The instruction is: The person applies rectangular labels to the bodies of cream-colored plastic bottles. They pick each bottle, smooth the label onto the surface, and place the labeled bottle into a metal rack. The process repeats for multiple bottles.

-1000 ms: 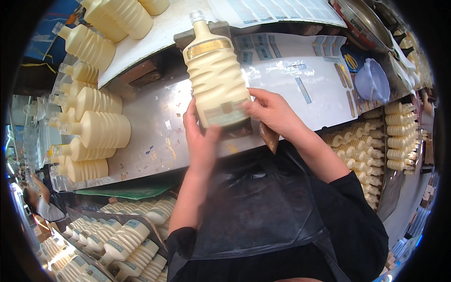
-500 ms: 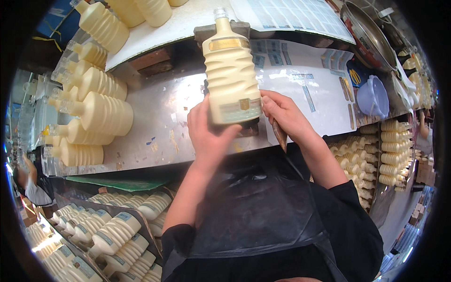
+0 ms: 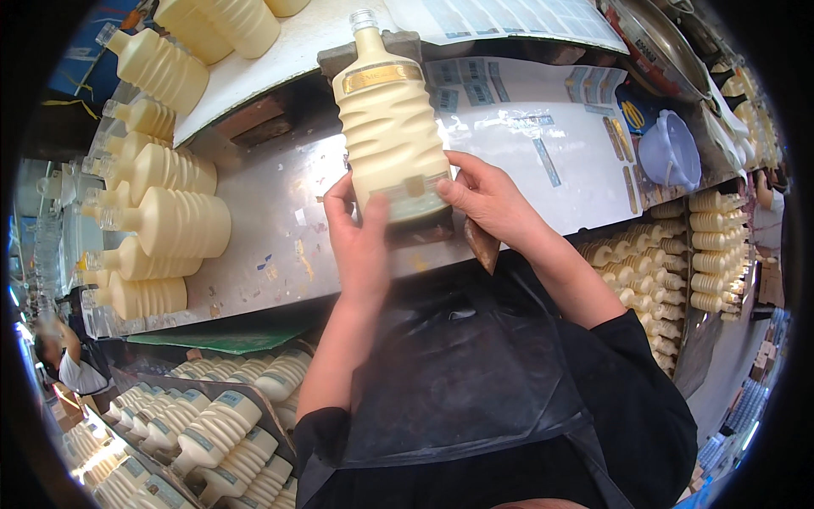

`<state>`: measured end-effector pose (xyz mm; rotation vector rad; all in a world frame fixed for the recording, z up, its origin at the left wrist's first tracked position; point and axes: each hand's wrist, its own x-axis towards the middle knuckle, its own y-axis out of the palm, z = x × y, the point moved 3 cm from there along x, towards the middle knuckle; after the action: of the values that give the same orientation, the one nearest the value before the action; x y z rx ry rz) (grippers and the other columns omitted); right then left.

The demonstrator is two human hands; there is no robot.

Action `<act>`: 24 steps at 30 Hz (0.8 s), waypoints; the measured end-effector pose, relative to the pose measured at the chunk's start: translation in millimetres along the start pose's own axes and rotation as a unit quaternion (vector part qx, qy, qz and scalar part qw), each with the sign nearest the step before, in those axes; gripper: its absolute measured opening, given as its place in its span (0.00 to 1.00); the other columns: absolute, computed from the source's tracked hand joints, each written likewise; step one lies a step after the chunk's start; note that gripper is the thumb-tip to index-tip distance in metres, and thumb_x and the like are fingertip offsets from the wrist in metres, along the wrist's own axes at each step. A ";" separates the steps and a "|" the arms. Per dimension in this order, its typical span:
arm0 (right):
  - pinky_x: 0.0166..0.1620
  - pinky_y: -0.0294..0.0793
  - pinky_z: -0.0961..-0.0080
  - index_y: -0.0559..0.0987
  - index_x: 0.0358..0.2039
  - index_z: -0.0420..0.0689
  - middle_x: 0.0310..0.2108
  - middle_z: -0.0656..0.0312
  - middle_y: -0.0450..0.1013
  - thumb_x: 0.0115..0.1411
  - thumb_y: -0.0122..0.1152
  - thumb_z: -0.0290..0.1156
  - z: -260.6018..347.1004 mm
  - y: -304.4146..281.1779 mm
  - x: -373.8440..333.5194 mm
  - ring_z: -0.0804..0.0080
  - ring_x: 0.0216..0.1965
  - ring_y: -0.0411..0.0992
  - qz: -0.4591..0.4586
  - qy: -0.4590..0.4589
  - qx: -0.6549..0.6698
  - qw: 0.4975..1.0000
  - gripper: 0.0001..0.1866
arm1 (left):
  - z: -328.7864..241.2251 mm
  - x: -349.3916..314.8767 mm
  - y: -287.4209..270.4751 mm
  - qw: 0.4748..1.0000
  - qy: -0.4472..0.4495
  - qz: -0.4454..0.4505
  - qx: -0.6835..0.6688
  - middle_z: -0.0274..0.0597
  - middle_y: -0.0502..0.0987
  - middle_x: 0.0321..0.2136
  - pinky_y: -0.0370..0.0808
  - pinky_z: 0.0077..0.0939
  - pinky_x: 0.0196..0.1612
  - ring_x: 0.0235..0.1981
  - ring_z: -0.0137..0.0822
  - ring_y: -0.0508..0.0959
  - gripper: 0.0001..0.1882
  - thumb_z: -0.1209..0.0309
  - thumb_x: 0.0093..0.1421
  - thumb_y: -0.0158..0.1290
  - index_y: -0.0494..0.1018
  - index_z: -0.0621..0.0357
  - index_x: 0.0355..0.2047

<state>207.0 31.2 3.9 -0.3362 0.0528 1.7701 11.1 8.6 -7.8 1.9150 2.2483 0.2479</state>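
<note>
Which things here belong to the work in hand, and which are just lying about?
Likely in use:
bottle, between left hand and right hand
lower label
brown piece in right hand
loose labels

Likely just lying about:
purple bucket
metal basin
green board

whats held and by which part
The cream bottle, near its base, by left hand and right hand; the right seemingly also grips the top of a brown pointed tool.

We look down from the person's head through the left of two fisheyes, upright, over the apron (image 3: 466, 382) onto the workbench (image 3: 254, 246); the left hand (image 3: 360, 242) and right hand (image 3: 492, 197) lie near, about mid-view. Our field is wide; straight edges bow toward its rim.
</note>
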 end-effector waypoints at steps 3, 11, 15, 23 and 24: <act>0.40 0.76 0.75 0.73 0.62 0.38 0.32 0.60 0.77 0.65 0.65 0.42 0.3 0.7 0.2 0.76 0.34 0.75 -0.002 -0.001 -0.006 1.000 0.30 | 1.0 0.3 -0.6 1.000 0.000 -0.001 0.001 0.47 0.67 0.57 0.63 0.33 0.65 0.59 0.35 0.67 0.27 0.64 0.69 0.57 0.62 0.64 0.60; 0.43 0.70 0.82 0.74 0.60 0.37 0.36 0.67 0.74 0.70 0.60 0.35 -2.2 -12.4 1.1 0.84 0.37 0.68 -0.003 0.031 0.062 0.998 0.22 | 0.9 0.4 2.0 1.000 -0.003 0.006 -0.015 0.46 0.66 0.57 0.63 0.33 0.65 0.59 0.34 0.66 0.28 0.62 0.69 0.57 0.61 0.64 0.62; 0.50 0.75 0.79 0.79 0.49 0.39 0.41 0.67 0.77 0.65 0.59 0.25 37.0 -27.9 -7.1 0.81 0.44 0.74 -0.051 0.004 0.142 0.989 0.12 | -0.6 2.0 -1.5 1.000 -0.011 0.001 -0.004 0.45 0.66 0.56 0.63 0.33 0.64 0.58 0.34 0.67 0.28 0.64 0.69 0.56 0.60 0.63 0.63; 0.41 0.80 0.64 0.81 0.44 0.40 0.37 0.52 0.79 0.55 0.67 0.25 70.5 2.5 -23.0 0.54 0.38 0.80 -0.178 -0.365 -0.290 0.867 0.14 | -0.2 2.0 -3.3 1.000 -0.014 0.001 0.027 0.45 0.67 0.56 0.63 0.33 0.64 0.59 0.34 0.66 0.28 0.67 0.68 0.55 0.60 0.62 0.63; 0.40 0.80 0.65 0.81 0.43 0.40 0.37 0.53 0.79 0.55 0.66 0.25 72.7 2.7 -26.7 0.56 0.37 0.80 -0.197 -0.412 -0.307 0.835 0.14 | -0.3 2.5 -2.9 1.000 -0.016 0.001 0.024 0.45 0.67 0.57 0.63 0.33 0.64 0.59 0.34 0.66 0.28 0.67 0.68 0.55 0.60 0.61 0.64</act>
<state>195.1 21.1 79.7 -0.0009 -1.1466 1.3444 7.9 10.6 -8.2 1.9296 2.2520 0.1640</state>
